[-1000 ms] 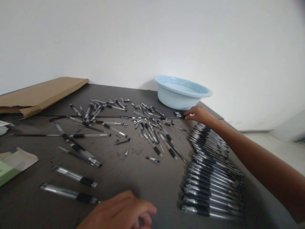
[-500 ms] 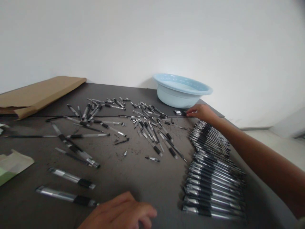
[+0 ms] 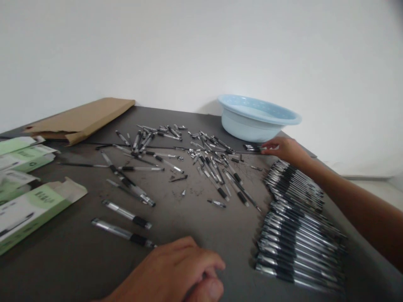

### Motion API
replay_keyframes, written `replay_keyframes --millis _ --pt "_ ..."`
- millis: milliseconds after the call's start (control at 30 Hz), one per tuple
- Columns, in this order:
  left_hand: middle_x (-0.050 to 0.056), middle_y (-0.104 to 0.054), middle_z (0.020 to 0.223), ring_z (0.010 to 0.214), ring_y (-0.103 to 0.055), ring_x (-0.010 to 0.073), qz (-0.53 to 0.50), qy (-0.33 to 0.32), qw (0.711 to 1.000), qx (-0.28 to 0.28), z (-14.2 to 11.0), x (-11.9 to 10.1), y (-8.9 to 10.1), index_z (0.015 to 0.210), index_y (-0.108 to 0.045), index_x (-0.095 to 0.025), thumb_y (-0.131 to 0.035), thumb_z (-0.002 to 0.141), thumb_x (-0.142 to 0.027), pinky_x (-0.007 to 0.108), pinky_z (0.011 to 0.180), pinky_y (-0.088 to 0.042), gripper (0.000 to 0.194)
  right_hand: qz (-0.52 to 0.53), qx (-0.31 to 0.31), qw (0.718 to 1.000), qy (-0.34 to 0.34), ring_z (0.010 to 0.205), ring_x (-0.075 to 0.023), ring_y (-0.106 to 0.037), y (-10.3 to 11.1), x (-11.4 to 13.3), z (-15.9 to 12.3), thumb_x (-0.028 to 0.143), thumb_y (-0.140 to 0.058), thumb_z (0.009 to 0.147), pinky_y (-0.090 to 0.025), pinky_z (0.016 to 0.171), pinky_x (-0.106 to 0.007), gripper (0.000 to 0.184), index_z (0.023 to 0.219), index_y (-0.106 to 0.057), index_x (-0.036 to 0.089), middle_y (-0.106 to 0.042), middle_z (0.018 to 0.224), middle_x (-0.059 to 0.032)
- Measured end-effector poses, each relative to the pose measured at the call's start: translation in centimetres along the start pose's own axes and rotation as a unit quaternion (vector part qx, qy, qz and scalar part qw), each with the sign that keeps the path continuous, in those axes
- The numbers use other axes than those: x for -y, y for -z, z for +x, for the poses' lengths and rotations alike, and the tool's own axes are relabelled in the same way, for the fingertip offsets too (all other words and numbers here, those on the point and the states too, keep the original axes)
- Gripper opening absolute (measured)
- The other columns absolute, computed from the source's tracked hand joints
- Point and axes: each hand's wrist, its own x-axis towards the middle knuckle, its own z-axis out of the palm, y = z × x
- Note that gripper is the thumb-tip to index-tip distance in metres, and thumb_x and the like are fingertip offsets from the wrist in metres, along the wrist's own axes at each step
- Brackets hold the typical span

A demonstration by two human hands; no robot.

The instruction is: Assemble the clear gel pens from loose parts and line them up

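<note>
My right hand (image 3: 285,149) reaches to the far right, beside the basin. Its thumb and fingers pinch the ends of a few black-gripped pens (image 3: 252,147) low over the table. Nearer to me, under that forearm, a long row of assembled clear-barrelled pens (image 3: 299,243) lies side by side. My left hand (image 3: 176,272) rests at the bottom middle, fingers loosely curled with nothing visible in them. Just beyond its knuckles a single pen (image 3: 121,230) points its tip at the hand, and another pen (image 3: 126,213) lies parallel behind it.
Pen barrels, refills and small tips (image 3: 210,163) are scattered over the dark table (image 3: 189,222). A light blue basin (image 3: 252,126) stands against the wall at the back right. Brown cardboard (image 3: 91,115) lies back left, and green-white pen boxes (image 3: 40,205) line the left edge.
The view has shifted left, bringing the pen boxes into sight. My right hand stays near the basin with the pens; my left thumb now shows below the curled fingers.
</note>
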Motion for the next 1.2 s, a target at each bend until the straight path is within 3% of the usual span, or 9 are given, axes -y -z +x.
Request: replay_keyframes --millis 100,267,333,467,600,900,1067,1200 --pt "-0.001 -0.081 0.102 0.095 -0.075 0.0188 0.001 0.051 0.999 -0.019 0.0 -1.9 0.9 0.112 -0.073 -0.026 -0.056 0.103 -0.026 0.024 0.082 -0.055 0.019 0.001 -0.027 0.999 0.019 0.081 -0.0298 -0.073 1.2 2.7 -0.2 0.056 -0.073 0.090 -0.054 0.074 -0.041 0.036 0.103 -0.084 0.025 -0.081 0.092 -0.0104" --pt "0.003 -0.080 0.101 0.092 -0.076 0.0188 0.010 0.004 1.000 0.000 -0.2 -2.5 1.2 0.115 -0.073 -0.020 -0.061 0.105 -0.028 0.026 0.083 -0.055 0.018 0.018 -0.045 0.991 0.128 0.083 -0.0279 -0.070 3.2 11.3 -0.3 0.060 -0.068 0.094 -0.053 0.075 -0.041 0.037 0.107 -0.083 0.029 -0.079 0.099 -0.0091" --pt "0.004 -0.081 0.100 0.090 -0.076 0.0195 0.024 -0.018 1.000 -0.003 -0.2 -2.2 1.0 0.115 -0.073 -0.018 -0.060 0.105 -0.028 0.027 0.083 -0.055 0.020 0.034 -0.011 0.981 0.188 0.092 -0.0267 -0.071 3.3 15.4 -0.1 0.056 -0.067 0.096 -0.055 0.081 -0.039 0.032 0.112 -0.082 0.032 -0.080 0.105 -0.0053" --pt "0.003 -0.082 0.097 0.089 -0.077 0.0201 0.050 -0.065 0.997 -0.016 -0.1 -1.7 0.6 0.110 -0.074 -0.017 -0.059 0.107 -0.030 0.026 0.082 -0.055 0.020 0.050 0.060 0.947 0.311 0.106 -0.0270 -0.071 2.3 22.3 1.6 0.041 -0.063 0.101 -0.053 0.097 -0.040 0.026 0.111 -0.082 0.027 -0.081 0.111 -0.0061" --pt "0.002 -0.082 0.097 0.089 -0.078 0.0198 0.071 -0.104 0.992 -0.024 -0.1 -1.3 0.3 0.108 -0.074 -0.016 -0.059 0.107 -0.031 0.026 0.081 -0.056 0.021 0.037 0.103 0.935 0.338 0.106 -0.0267 -0.073 0.0 26.9 4.6 0.031 -0.064 0.100 -0.052 0.101 -0.039 0.024 0.111 -0.083 0.024 -0.082 0.112 -0.0066" --pt "0.004 -0.082 0.091 0.086 -0.079 0.0217 0.120 -0.179 0.975 -0.058 0.8 0.3 -1.1 0.103 -0.071 -0.015 -0.044 0.114 -0.044 0.031 0.080 -0.059 0.041 -0.014 0.130 0.939 0.317 0.099 -0.0267 -0.076 -4.9 31.9 9.7 0.034 -0.064 0.098 -0.056 0.086 -0.033 0.026 0.110 -0.085 0.027 -0.084 0.109 -0.0053" --pt "0.003 -0.081 0.089 0.087 -0.078 0.0208 0.125 -0.204 0.969 -0.059 1.0 0.5 -1.6 0.099 -0.071 -0.016 -0.032 0.113 -0.058 0.031 0.075 -0.058 0.059 -0.019 0.140 0.945 0.295 0.089 -0.0233 -0.077 -6.1 32.6 10.5 0.033 -0.062 0.097 -0.055 0.077 -0.029 0.026 0.107 -0.086 0.029 -0.084 0.103 -0.0038" --pt "0.002 -0.081 0.090 0.085 -0.077 0.0200 0.129 -0.200 0.968 -0.078 1.0 0.6 -2.0 0.100 -0.070 -0.017 -0.031 0.114 -0.058 0.031 0.074 -0.057 0.058 -0.018 0.151 0.948 0.279 0.086 -0.0215 -0.077 -6.1 32.4 10.5 0.035 -0.061 0.098 -0.053 0.073 -0.027 0.027 0.108 -0.085 0.029 -0.084 0.100 -0.0025"
